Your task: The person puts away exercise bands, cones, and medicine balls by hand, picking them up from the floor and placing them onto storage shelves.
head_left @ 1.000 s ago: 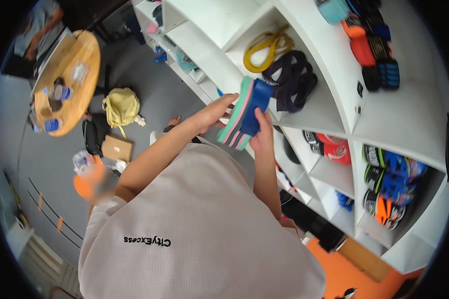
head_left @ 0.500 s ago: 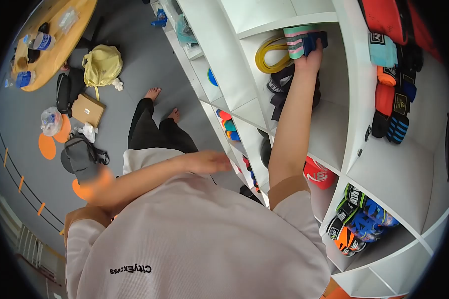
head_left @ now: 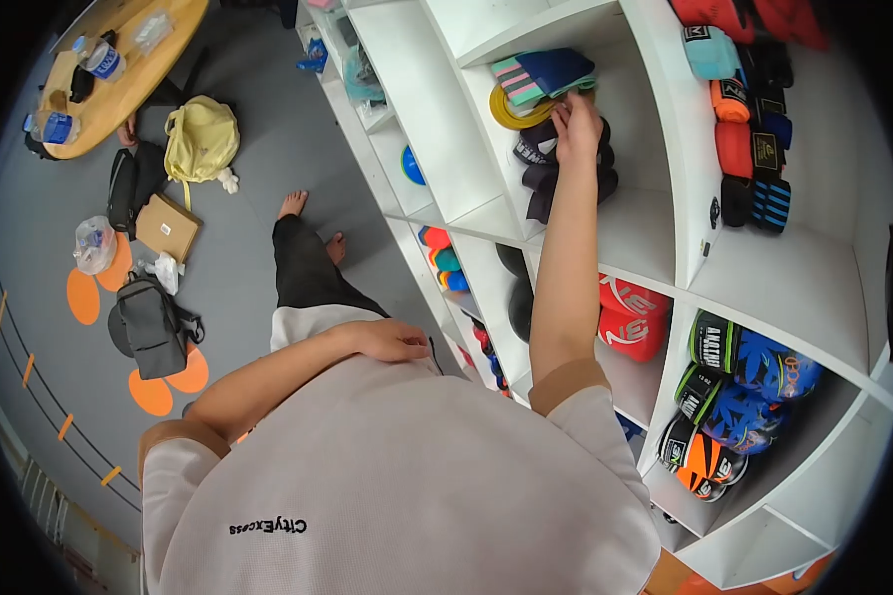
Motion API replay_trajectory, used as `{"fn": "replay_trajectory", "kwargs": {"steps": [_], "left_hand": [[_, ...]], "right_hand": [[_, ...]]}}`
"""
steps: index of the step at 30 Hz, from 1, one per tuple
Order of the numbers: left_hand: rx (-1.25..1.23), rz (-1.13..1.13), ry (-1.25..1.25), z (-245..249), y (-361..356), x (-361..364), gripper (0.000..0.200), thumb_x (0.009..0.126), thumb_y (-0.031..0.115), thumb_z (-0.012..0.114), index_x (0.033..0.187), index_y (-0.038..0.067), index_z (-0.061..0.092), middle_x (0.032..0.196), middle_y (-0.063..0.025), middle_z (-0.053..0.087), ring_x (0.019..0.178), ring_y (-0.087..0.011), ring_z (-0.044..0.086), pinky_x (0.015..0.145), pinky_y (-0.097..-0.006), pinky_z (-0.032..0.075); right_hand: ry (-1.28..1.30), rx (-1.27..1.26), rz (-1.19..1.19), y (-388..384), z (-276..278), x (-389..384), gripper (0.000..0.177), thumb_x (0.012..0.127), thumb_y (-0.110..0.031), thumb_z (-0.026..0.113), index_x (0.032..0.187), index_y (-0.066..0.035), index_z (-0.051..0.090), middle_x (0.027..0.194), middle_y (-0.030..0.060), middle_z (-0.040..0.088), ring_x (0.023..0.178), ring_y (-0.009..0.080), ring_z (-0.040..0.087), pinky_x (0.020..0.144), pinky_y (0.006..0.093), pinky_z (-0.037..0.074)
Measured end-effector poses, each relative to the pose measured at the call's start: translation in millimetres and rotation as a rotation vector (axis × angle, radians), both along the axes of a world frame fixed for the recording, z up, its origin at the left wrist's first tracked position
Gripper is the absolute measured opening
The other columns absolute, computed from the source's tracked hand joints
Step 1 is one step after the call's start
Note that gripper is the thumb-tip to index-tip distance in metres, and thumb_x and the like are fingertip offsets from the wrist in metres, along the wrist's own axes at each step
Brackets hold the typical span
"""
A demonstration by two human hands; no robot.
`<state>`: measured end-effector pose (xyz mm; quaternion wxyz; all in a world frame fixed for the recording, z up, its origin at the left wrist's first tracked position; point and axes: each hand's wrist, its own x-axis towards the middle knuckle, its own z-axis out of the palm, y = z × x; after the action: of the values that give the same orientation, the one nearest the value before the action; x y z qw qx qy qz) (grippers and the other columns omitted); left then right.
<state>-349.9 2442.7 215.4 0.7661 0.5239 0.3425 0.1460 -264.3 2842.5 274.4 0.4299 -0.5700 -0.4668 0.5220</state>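
Observation:
My right hand (head_left: 578, 129) reaches into a white shelf compartment, its fingers loosely bent and apart at the lower edge of a folded navy band (head_left: 558, 69). Beside it lies a folded striped band (head_left: 516, 81) in green, pink and black. Both rest over a coiled yellow band (head_left: 507, 111). Dark padded gear with white lettering (head_left: 537, 146) sits just below, partly hidden by my hand and forearm. My left hand (head_left: 392, 340) hovers at or rests on the front of my shirt, empty, fingers loosely extended.
Rolled hand wraps (head_left: 732, 149) fill the compartment to the right. Lower down are red gloves (head_left: 632, 317) and several blue, black and orange gloves (head_left: 744, 421). On the floor at left stand a grey backpack (head_left: 154, 322), a cardboard box (head_left: 169, 228) and a yellow bag (head_left: 201, 139).
My right hand has let go of the folded bands and drawn back slightly; they now lie over the yellow band. My left hand has moved in toward my waist.

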Motion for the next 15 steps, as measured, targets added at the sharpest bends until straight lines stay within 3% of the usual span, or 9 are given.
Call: {"fn": "replay_trajectory", "kwargs": {"steps": [2, 5, 7, 9, 10, 12, 13, 14, 15], "left_hand": [[0.028, 0.05, 0.011, -6, -7, 5, 0.049, 0.094, 0.043, 0.047, 0.121, 0.003, 0.055, 0.112, -0.0156, 0.062, 0.108, -0.0261, 0.058, 0.093, -0.0337, 0.044], [-0.092, 0.25, 0.081, -16, -18, 1, 0.045, 0.094, 0.039, 0.049, 0.117, 0.001, 0.057, 0.105, -0.0159, 0.064, 0.099, -0.0237, 0.062, 0.088, -0.0335, 0.047], [-0.05, 0.347, 0.093, -19, -25, -4, 0.043, 0.094, 0.037, 0.05, 0.115, 0.0, 0.057, 0.1, -0.0144, 0.066, 0.089, -0.0215, 0.065, 0.083, -0.0326, 0.049], [0.032, 0.403, 0.154, -13, -33, -16, 0.039, 0.094, 0.037, 0.05, 0.109, 0.002, 0.06, 0.086, -0.0109, 0.067, 0.082, -0.0183, 0.064, 0.077, -0.0322, 0.05], [0.043, 0.468, 0.156, -12, -39, -21, 0.037, 0.094, 0.036, 0.05, 0.106, 0.003, 0.061, 0.082, -0.0099, 0.066, 0.078, -0.0172, 0.064, 0.074, -0.0325, 0.049], [0.041, 0.474, 0.242, -8, -51, -38, 0.036, 0.094, 0.036, 0.049, 0.104, 0.004, 0.062, 0.081, -0.0095, 0.066, 0.073, -0.0171, 0.064, 0.086, -0.0314, 0.047], [0.1, 0.46, 0.311, -19, -57, -42, 0.041, 0.093, 0.04, 0.048, 0.104, 0.003, 0.064, 0.086, -0.0123, 0.067, 0.078, -0.0212, 0.065, 0.087, -0.0343, 0.046], [0.159, 0.441, 0.377, -26, -66, -47, 0.047, 0.091, 0.044, 0.047, 0.105, 0.002, 0.065, 0.09, -0.0151, 0.068, 0.083, -0.0253, 0.066, 0.089, -0.0372, 0.045], [0.155, 0.461, 0.399, -25, -77, -52, 0.047, 0.091, 0.044, 0.047, 0.105, 0.002, 0.065, 0.09, -0.0151, 0.068, 0.083, -0.0253, 0.066, 0.089, -0.0372, 0.045]], "right_hand": [[-0.052, 0.114, -0.065, -35, 2, 7, 0.037, 0.085, -0.011, 0.06, 0.119, 0.0, 0.049, 0.109, 0.012, 0.056, 0.099, 0.0207, 0.056, 0.089, 0.0351, 0.048], [-0.109, 0.52, 0.133, -117, -33, 30, 0.031, 0.09, -0.009, 0.058, 0.119, -0.001, 0.051, 0.117, 0.0119, 0.059, 0.106, 0.0178, 0.057, 0.087, 0.0273, 0.047], [-0.109, 0.377, 0.293, -201, -53, 47, 0.031, 0.088, -0.009, 0.061, 0.117, 0.001, 0.053, 0.11, 0.0113, 0.062, 0.103, 0.0175, 0.059, 0.088, 0.0289, 0.046], [-0.473, 0.286, 0.555, -285, -52, 67, 0.026, 0.085, -0.01, 0.062, 0.109, 0.001, 0.059, 0.097, 0.0115, 0.067, 0.091, 0.0188, 0.065, 0.081, 0.0305, 0.05], [-0.591, 0.302, 0.706, -308, -92, 100, 0.027, 0.083, -0.01, 0.062, 0.108, 0.0, 0.061, 0.093, 0.0137, 0.068, 0.088, 0.0226, 0.066, 0.079, 0.0316, 0.05], [-0.683, 0.229, 0.735, -364, -134, 143, 0.025, 0.081, -0.01, 0.063, 0.104, -0.001, 0.063, 0.094, 0.015, 0.067, 0.087, 0.025, 0.067, 0.077, 0.0319, 0.051], [-0.668, 0.096, 0.777, -378, -166, 173, 0.021, 0.083, -0.011, 0.063, 0.102, -0.001, 0.064, 0.092, 0.0113, 0.067, 0.084, 0.0211, 0.066, 0.076, 0.0308, 0.051], [-0.375, -0.124, 0.686, -396, -201, 201, 0.018, 0.086, -0.012, 0.062, 0.1, -0.002, 0.066, 0.089, 0.0061, 0.067, 0.081, 0.015, 0.064, 0.074, 0.028, 0.051], [-0.369, -0.21, 0.669, -410, -224, 226, 0.016, 0.089, -0.015, 0.06, 0.099, -0.003, 0.067, 0.086, 0.0024, 0.066, 0.079, 0.0107, 0.062, 0.071, 0.025, 0.05]]}}
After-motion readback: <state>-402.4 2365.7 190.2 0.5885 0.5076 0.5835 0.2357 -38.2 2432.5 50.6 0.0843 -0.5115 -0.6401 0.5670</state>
